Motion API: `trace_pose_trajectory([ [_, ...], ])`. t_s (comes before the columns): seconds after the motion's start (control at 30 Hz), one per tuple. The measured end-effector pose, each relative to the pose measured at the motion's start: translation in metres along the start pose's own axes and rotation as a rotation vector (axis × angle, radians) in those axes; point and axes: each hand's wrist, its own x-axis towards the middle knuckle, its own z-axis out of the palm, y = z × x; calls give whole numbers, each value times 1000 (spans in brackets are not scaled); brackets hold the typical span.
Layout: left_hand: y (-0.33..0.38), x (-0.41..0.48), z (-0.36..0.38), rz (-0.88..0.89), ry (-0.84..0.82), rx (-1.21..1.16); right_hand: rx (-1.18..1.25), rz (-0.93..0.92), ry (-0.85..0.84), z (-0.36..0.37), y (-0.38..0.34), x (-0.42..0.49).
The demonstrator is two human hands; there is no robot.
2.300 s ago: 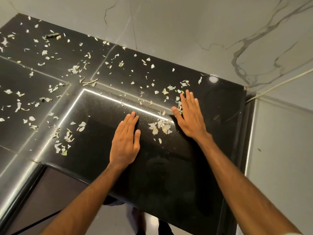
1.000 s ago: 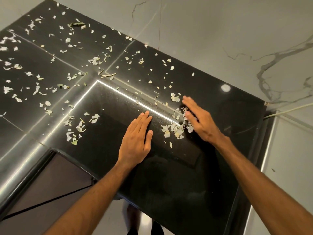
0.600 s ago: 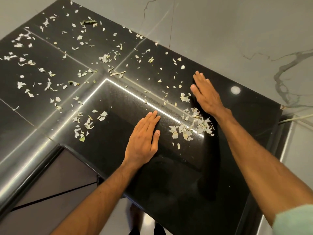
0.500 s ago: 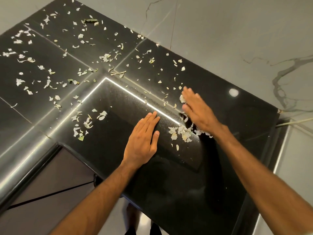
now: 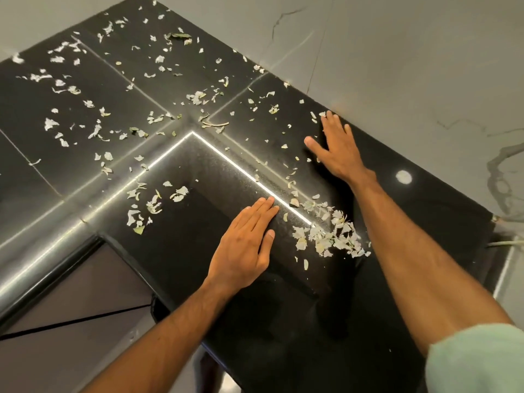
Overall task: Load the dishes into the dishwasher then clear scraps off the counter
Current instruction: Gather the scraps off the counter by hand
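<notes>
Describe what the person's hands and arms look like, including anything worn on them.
The left hand and right hand are bare: no gloves, rings, watch or bracelet show. The left arm is uncovered all the way to the picture's edge. The right arm is uncovered along the forearm, then a pale mint-green sleeve of soft-looking cloth begins at the lower right corner.

A grey marble-veined wall [image 5: 397,66] rises just beyond the right fingers [image 5: 332,123]; a pale cable [image 5: 504,243] lies well right of them.
</notes>
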Motion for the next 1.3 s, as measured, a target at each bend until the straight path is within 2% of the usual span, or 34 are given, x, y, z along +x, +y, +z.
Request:
trace_pose_trajectory([
  [0.2,0,0,-1,3,-10,-3,-20,-213,-107,16,-25,-77],
  [0.37,0,-1,-1,0,-8,12,248,-270,-280,13,-44,-132],
  [0.47,0,-1,-1,-2,-8,13,411,-208,-81,-4,-54,-102],
  [0.53,0,-1,-1,-2,-9,20,420,-151,13,-5,-57,-64],
  [0.7,-1,-1,0,0,-7,37,246,-163,-90,33,-61,-14],
  [0.83,3,-1,0,-3,20,85,275,-277,-155,34,-69,-70],
  [0.93,5,-3,-2,-129,83,138,329,-276,-213,27,-68,-112],
  [1.03,7,-5,-4,-192,109,199,387,-174,-69,7,-80,-111],
  [1.13,8,-5,-5,-230,125,223,337,-234,123,11,-91,-73],
  [1.3,8,-4,-4,-279,140,219,165,-257,-103,60,-108,-38],
])
